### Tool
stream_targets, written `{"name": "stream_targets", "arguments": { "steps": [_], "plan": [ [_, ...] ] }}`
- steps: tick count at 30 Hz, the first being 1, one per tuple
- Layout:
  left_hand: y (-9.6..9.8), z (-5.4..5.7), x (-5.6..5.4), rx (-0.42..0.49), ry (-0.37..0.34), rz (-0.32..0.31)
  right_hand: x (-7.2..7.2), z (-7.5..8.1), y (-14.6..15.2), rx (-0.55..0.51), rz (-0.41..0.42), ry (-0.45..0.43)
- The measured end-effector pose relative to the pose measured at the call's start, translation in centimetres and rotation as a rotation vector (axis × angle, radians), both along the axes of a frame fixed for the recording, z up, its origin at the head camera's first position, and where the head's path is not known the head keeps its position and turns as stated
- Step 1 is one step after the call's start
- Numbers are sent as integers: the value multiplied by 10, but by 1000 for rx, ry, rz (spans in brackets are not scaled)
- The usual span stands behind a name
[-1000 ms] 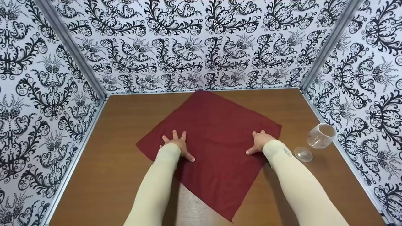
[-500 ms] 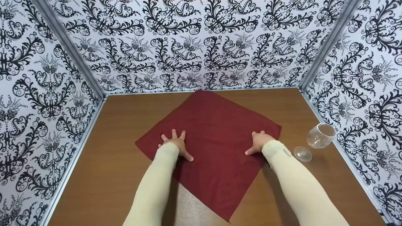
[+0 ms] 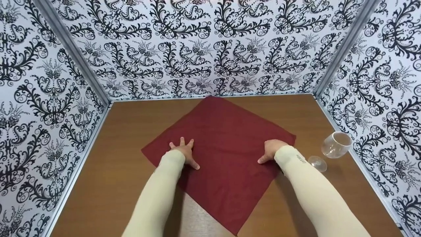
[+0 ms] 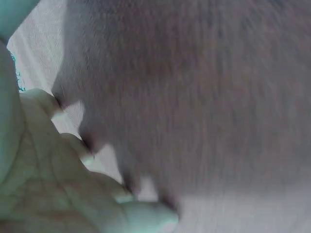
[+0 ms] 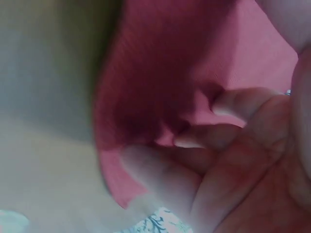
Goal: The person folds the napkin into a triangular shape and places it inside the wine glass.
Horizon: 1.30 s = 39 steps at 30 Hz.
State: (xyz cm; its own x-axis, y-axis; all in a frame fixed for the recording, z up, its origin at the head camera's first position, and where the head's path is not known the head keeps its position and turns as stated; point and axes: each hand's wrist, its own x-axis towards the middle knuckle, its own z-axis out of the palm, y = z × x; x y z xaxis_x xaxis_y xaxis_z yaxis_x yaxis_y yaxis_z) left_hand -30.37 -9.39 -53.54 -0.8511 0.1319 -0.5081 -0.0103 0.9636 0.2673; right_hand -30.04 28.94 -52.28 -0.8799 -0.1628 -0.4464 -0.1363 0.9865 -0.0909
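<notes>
A square dark red cloth (image 3: 227, 184) lies spread flat on the brown table, one corner towards the back wall and one towards me. On its left part rests my left hand (image 3: 185, 153), palm down with fingers spread. The left wrist view shows that hand's fingertips (image 4: 160, 218) on the fabric. My right hand (image 3: 272, 149) is at the cloth's right part, thumb pointing inward. Its fingers (image 5: 155, 170) are slightly bent, with their tips on the cloth near the edge; from the head view they are mostly hidden behind the hand.
To the right of my right sleeve (image 3: 309, 177) stands a clear stemmed glass (image 3: 336, 144), its round foot close to the sleeve. Patterned black-and-white walls (image 3: 210, 49) with grey metal corner posts enclose the table (image 3: 108, 184) at the back and sides.
My left hand has slid slightly left, and the cloth's near corner has shifted left a little too. My right hand stays in place, its fingers now more bent. The glass has not moved.
</notes>
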Motion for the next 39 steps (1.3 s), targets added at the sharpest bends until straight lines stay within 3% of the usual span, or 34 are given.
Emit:
{"name": "stream_targets", "arguments": {
  "steps": [3,5,8,12,22,30,39],
  "plan": [
    [-16,-6,-4,7,39,14,-4,3,7,-17,-46,34],
    [-27,-10,-7,-5,55,57,-6,3,15,-54,-94,37],
    [-43,-18,-9,-23,40,101,-8,-3,27,-117,-149,-27],
    [-53,-23,-9,2,10,117,-9,-10,37,-156,-180,-93],
    [-55,-27,-10,2,16,130,-6,-12,32,-95,-170,-91],
    [-51,-14,-3,51,33,135,2,-6,26,-61,-153,-81],
    [-57,-36,-18,40,24,124,7,-4,25,-34,-156,-118]
  ]
}}
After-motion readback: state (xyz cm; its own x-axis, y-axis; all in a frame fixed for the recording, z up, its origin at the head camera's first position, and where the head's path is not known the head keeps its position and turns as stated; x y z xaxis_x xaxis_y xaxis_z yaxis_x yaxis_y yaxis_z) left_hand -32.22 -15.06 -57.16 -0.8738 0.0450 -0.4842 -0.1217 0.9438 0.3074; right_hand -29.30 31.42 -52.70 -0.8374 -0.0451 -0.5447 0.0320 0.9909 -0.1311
